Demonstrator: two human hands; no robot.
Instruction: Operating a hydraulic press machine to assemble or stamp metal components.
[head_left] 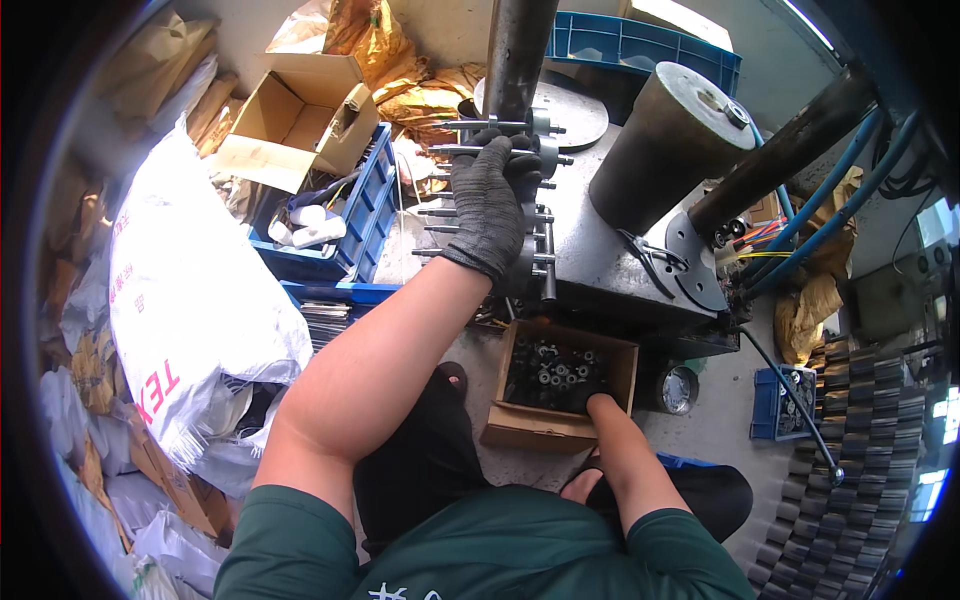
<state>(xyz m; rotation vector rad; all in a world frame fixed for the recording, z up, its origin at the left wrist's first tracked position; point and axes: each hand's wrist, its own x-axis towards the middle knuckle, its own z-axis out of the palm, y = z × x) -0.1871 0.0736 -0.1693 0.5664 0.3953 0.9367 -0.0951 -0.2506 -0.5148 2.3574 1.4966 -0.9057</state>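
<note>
My left hand [490,205], in a dark grey knitted glove, is raised at a dark metal machine fixture [545,150]. Several slim metal pins [440,212] stick out sideways from it in a column. The fingers are closed around one metal pin [455,150] near the top; its pointed end shows left of the hand. My right hand [590,392] reaches down into an open cardboard box [540,425] between my legs. Small round metal parts with holes [560,370] lie heaped inside. Its fingers are lost in the dark of the box.
A thick steel column [520,60] rises above the fixture. On the metal bench stand a large cylinder [660,140] and pliers [650,260]. Left are a blue crate [370,220] and a white sack [200,290]. Blue hoses [850,200] hang at right; a round tin [678,390] sits below.
</note>
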